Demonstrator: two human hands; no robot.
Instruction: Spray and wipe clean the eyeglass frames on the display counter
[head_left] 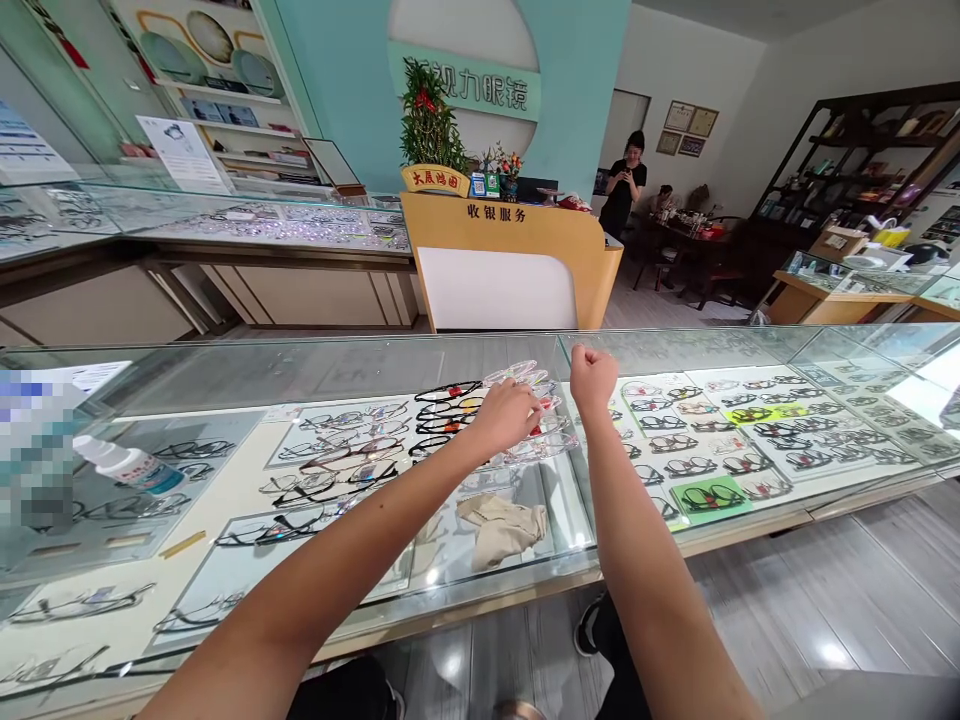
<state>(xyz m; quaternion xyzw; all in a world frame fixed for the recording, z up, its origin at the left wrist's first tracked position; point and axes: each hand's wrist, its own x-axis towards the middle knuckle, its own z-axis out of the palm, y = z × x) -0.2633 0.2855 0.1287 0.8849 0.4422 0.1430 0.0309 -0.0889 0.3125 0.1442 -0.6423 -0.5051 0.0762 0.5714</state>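
My left hand [508,415] reaches across the glass counter [420,600] with its fingers curled down onto a pair of clear-framed eyeglasses [556,440]. The fingertips partly hide these frames and a red tag on them. Another pale clear pair [517,372] lies just beyond the fingers. Left of the hand is a column of black-framed eyeglasses [450,391], some with red or orange tags. My right hand [592,378] is a closed fist by the counter's far edge, with nothing visible in it. On the near side a crumpled beige cloth [504,530] lies on the glass.
A spray bottle [131,465] lies tilted at the left. Many eyeglasses rest inside the case, including a pair on a green card [709,496]. Beyond stand a wooden service desk [510,235] and a person [624,185] with a phone.
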